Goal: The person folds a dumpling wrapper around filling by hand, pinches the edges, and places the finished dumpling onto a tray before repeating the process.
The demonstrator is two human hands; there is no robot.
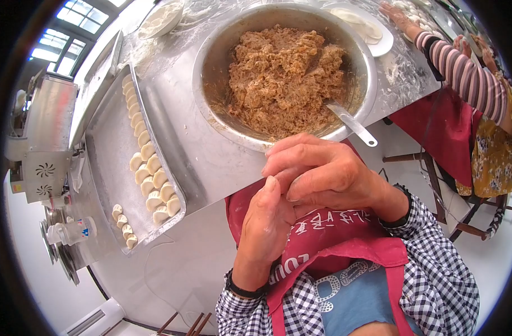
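Observation:
My left hand [265, 224] and my right hand [328, 171] are pressed together in front of the apron, just below the rim of a large metal bowl [202, 92]. Both are closed, fingers curled against each other; whatever lies between them is hidden. Minced filling [284, 78] fills the bowl. A metal spoon or spatula handle [354, 124] sticks out of the filling over the rim nearest me. To the left, a metal tray [113, 145] carries rows of folded dumplings [149, 185], with several smaller ones [123, 224] in its near left corner.
Behind the bowl is a white plate [382, 45] with round wrappers. A flour-dusted container [160, 19] stands at the back left. At right a co-worker's striped sleeve [463, 73] reaches over the table. A wooden chair [435, 190], a machine [46, 140] and a plastic bottle [74, 231] flank the table.

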